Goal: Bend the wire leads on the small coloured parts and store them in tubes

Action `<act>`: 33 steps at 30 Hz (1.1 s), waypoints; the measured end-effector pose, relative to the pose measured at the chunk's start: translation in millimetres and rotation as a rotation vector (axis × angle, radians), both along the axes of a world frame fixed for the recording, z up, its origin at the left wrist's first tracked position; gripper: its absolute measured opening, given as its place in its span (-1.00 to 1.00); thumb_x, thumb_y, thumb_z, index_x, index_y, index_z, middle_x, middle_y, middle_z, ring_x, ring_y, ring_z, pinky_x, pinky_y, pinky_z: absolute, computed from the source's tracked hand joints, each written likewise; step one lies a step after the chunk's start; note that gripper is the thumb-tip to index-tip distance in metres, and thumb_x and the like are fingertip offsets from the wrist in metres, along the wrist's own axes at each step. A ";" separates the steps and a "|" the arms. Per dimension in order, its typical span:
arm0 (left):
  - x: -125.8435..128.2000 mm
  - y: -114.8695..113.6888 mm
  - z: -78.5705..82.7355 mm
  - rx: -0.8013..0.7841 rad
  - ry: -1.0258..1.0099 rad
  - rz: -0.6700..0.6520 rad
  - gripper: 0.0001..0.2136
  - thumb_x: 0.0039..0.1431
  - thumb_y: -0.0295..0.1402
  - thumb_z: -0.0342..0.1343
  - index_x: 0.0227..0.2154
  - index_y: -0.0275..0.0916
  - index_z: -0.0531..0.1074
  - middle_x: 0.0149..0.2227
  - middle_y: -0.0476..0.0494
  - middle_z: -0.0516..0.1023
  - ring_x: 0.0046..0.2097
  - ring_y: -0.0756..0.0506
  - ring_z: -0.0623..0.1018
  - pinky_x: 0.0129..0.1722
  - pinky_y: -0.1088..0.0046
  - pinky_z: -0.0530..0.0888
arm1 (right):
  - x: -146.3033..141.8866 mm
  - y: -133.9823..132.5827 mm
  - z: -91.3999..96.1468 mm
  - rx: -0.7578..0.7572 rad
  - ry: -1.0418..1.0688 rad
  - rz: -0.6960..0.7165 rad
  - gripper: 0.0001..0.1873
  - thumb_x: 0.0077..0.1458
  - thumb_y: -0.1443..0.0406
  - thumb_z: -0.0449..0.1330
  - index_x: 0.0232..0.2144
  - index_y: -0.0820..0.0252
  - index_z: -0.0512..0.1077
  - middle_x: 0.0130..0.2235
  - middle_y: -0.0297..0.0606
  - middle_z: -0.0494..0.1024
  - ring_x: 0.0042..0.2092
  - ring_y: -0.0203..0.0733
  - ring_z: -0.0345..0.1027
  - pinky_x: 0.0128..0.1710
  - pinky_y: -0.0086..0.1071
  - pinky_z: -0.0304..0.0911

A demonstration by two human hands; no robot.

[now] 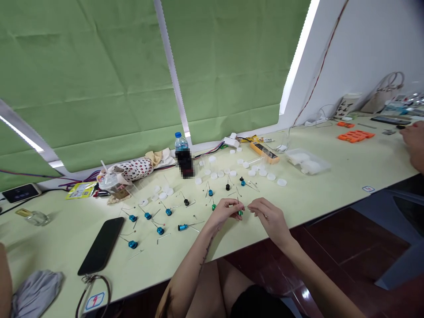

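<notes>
My left hand [227,212] is closed in a pinch around a small green metal piece [240,213] with a thin bent wire rising from it. Just to its right, my right hand [268,216] has thumb and fingertips pressed together, and what they grip is too small to make out. Another green piece [213,206] lies beside my left hand. Similar blue pieces with thin wires, such as one blue piece [182,227] lying on its side, are spread to the left. Two black pieces, one a black piece [186,202], stand among them. Small L-shaped keys lie between.
A black phone [101,245] lies at the left. White round caps [261,172], a clear tray [308,161] and an orange-yellow meter [264,152] sit behind my hands. A bottle [180,142] stands by the green blind. Another person's hand [414,143] rests at the far right.
</notes>
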State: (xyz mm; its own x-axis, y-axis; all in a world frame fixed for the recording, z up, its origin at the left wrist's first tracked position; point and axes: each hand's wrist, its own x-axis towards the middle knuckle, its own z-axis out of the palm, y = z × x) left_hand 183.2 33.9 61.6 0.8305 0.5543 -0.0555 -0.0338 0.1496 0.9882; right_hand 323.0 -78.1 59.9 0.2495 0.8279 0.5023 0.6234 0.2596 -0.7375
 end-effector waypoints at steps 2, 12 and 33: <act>0.9 0.7 -1.6 0.021 -0.034 0.048 -0.67 -0.01 -0.10 0.17 -0.47 -0.35 0.47 -0.46 -0.12 0.44 -0.50 0.03 0.44 -0.41 0.49 0.42 | 2.2 -1.0 1.3 0.003 0.055 0.050 -0.75 0.14 0.12 0.08 -0.32 0.10 0.48 -0.21 -0.17 0.42 -0.22 -0.15 0.37 -0.24 -0.26 0.34; 2.7 4.8 -6.5 0.229 -0.054 0.208 -0.68 0.01 -0.09 0.14 -0.47 -0.32 0.48 -0.42 -0.12 0.43 -0.50 0.02 0.43 -0.46 0.49 0.42 | 9.2 7.4 -2.6 -0.283 0.321 0.071 -0.59 0.12 0.00 0.04 -0.33 0.22 0.44 -0.51 -0.30 0.41 -0.52 -0.31 0.26 -0.55 -0.43 0.23; 1.4 4.7 -4.5 0.150 -0.055 0.136 -0.68 0.04 -0.11 0.13 -0.43 -0.34 0.48 -0.41 -0.14 0.44 -0.47 0.01 0.46 -0.41 0.46 0.44 | 7.3 9.0 0.2 -0.116 0.266 0.085 -0.68 0.09 0.06 0.11 -0.24 0.10 0.51 -0.24 -0.20 0.51 -0.23 -0.15 0.39 -0.22 -0.28 0.32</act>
State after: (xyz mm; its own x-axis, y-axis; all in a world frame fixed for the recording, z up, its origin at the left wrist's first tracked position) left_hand 184.6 38.6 57.2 0.7472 0.6599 0.0791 -0.0981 -0.0082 0.9951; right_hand 330.3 -69.0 60.1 0.2873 0.8993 0.3298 0.3841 0.2072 -0.8997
